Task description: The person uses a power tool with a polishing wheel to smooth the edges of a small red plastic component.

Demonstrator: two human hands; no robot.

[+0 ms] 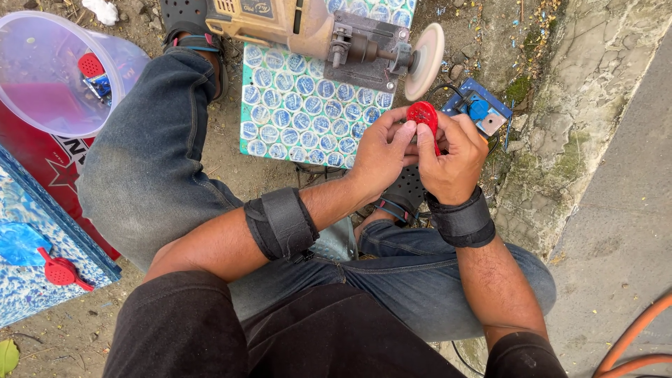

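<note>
You've got the red piece (423,114) pinched between both hands, held up just short of the buffing wheel (425,61) and not touching it. Left hand (381,150) grips it from the left with fingertips closed on it; right hand (451,157) closes on it from the right, thumb on its face. From the look of it, you're checking or turning the piece, not polishing: I can't tell whether the wheel is spinning.

Done vs left, as a guess: one red piece (61,270) lies on the blue panel (42,294) at your left, another (90,65) sits in the clear tub (49,112). Which pile is finished, can't tell.

Around: grinder (280,21) sits on the patterned board (301,105). Blue socket box (479,112) and its cable lie right behind your right hand, close to the wheel. Orange hose (633,336) bottom right, well apart.
</note>
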